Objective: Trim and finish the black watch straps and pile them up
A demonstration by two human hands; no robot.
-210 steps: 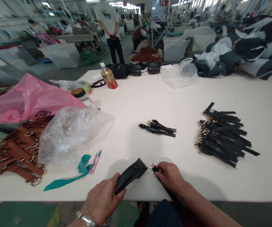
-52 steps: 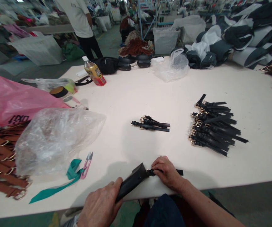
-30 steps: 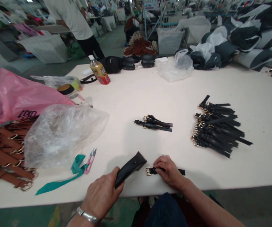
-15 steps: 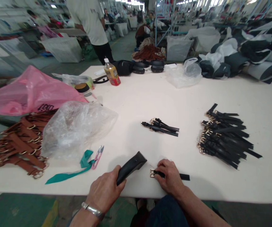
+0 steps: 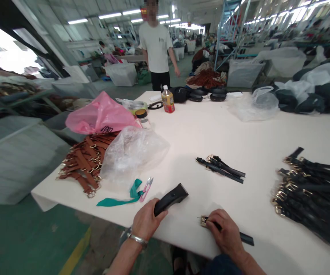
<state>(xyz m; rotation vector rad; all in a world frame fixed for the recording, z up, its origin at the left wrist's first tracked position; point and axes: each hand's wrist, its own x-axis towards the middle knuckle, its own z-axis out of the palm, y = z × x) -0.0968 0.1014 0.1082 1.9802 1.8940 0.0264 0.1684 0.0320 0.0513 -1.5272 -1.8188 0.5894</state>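
My left hand (image 5: pixel 148 220), with a silver bracelet at the wrist, is closed around a black handheld tool shaped like a hair clipper (image 5: pixel 170 199). The tool's wide end points away to the right, above the white table. My right hand (image 5: pixel 225 232) is closed over the middle of a black buckle strap (image 5: pixel 246 238) near the table's front edge. The strap's gold buckle (image 5: pixel 203 221) sticks out left of the fingers, its tail to the right. Beyond the hands lies a small group of black buckle straps (image 5: pixel 220 168).
A large pile of black straps (image 5: pixel 311 198) lies at right. Brown straps (image 5: pixel 81 162), a pink bag (image 5: pixel 96 114), clear plastic (image 5: pixel 133 152), pink-handled thread snips (image 5: pixel 146 190) and teal cloth (image 5: pixel 119 201) are at left. A bottle (image 5: pixel 168 100) stands farther back. A person (image 5: pixel 157 47) stands beyond the table (image 5: pixel 188 133).
My view has turned left and up, so the table's things sit farther right in it. Both hands keep their holds on the tool and strap. The person beyond the table shows more fully.
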